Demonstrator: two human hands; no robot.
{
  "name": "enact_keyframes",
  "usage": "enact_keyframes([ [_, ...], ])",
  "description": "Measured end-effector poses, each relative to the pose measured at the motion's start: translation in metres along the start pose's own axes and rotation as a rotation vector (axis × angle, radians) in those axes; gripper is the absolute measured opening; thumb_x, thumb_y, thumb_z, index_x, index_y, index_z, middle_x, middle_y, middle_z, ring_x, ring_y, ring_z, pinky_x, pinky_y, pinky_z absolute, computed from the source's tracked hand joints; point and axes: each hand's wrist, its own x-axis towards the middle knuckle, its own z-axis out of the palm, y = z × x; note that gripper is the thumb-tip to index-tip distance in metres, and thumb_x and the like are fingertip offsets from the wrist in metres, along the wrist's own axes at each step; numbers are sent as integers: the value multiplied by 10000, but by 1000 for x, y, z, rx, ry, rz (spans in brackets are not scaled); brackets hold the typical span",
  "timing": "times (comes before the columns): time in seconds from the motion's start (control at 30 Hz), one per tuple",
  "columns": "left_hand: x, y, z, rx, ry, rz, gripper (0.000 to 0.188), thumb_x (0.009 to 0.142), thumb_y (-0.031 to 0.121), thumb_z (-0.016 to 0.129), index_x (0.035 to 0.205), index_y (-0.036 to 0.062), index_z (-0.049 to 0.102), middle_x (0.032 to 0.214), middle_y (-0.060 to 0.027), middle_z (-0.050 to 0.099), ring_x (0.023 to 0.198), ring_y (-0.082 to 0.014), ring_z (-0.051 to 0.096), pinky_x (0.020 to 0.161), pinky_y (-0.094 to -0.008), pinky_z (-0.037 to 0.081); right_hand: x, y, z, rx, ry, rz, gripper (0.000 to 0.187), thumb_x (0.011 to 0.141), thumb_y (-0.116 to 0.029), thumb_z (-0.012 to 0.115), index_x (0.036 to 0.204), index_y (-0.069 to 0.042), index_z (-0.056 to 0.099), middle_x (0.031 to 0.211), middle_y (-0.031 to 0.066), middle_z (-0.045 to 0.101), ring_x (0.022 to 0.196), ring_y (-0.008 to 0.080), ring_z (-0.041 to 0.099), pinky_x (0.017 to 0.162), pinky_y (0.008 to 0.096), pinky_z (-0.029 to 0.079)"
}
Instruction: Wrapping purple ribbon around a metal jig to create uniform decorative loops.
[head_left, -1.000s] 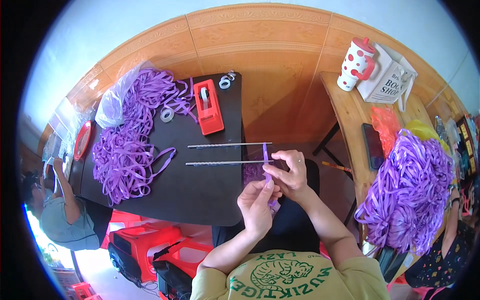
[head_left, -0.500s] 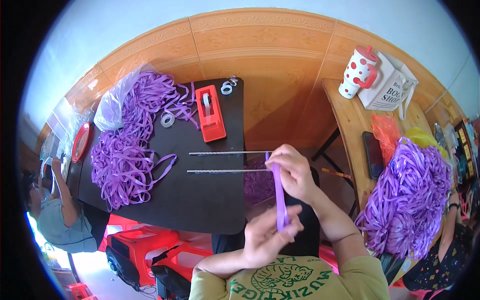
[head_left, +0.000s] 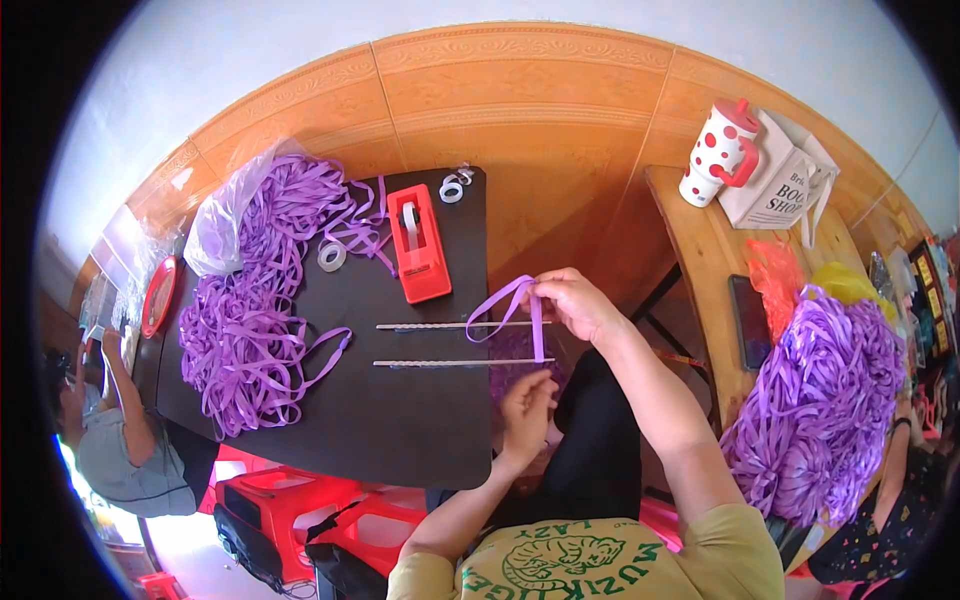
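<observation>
Between thumb and fingers of my right hand (head_left: 570, 303) is a purple ribbon (head_left: 538, 330). One part of it loops left over the upper metal rod (head_left: 440, 326), and another runs straight down to the tip of the lower metal rod (head_left: 440, 363). Both thin rods stick out past the right edge of the black table, side by side. My left hand (head_left: 528, 408) is just below the lower rod's tip, fingers curled together; whatever they may hold is hidden.
A purple ribbon heap (head_left: 245, 350), a red tape dispenser (head_left: 420, 255) and a tape roll (head_left: 332, 256) lie on the black table (head_left: 400, 430). On the wooden table, another ribbon pile (head_left: 815, 410), a phone (head_left: 748, 322) and a dotted tumbler (head_left: 718, 152). People sit at both sides.
My left hand has let go of the stretched ribbon and dropped toward the lower rod's end. The ribbon now loops over the upper rod, and my right hand has shifted slightly.
</observation>
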Motion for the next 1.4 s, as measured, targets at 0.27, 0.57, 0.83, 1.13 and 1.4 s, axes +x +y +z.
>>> enact_keyframes([
  [0.27, 50, 26, 14, 306, 218, 442, 378, 882, -3, 519, 1259, 5, 502, 1157, -145, 544, 1051, -212, 523, 896, -307, 416, 16, 49, -11, 157, -116, 114, 148, 853, -139, 539, 825, -34, 640, 791, 60, 648, 720, 161, 605, 596, 271, 462],
  [0.57, 62, 15, 12, -95, 89, 244, 188, 879, 29, 548, 1052, -16, 606, 1051, -100, 607, 950, -160, 574, 831, -267, 453, 2, 137, -7, 470, -24, 232, 178, 909, -246, 523, 859, -108, 624, 772, 1, 623, 622, 131, 570, 540, 272, 414],
  [0.83, 64, 15, 16, -93, 95, 229, 176, 920, 80, 528, 1023, -34, 614, 900, -100, 650, 841, -142, 602, 807, -255, 453, -42, 195, -9, 231, 625, -340, 150, 800, -7, 634, 950, -8, 619, 788, 22, 571, 715, 100, 549, 625, 227, 429],
  [1.13, 64, 16, 19, -140, 85, 215, 172, 910, 118, 573, 1001, -21, 616, 848, -101, 651, 779, -168, 616, 745, -275, 473, -48, 158, 16, -153, 473, -776, 231, 720, 14, 679, 941, -24, 623, 1000, 103, 556, 988, 234, 544, 831, 287, 422],
  [1.4, 60, 20, 17, -166, 66, 182, 181, 916, 118, 563, 1011, -30, 606, 854, -105, 647, 773, -175, 619, 713, -277, 488, -57, 184, 15, -636, 405, -621, 211, 720, -145, 722, 920, -125, 657, 1155, 109, 541, 1117, 339, 446, 919, 456, 362],
])
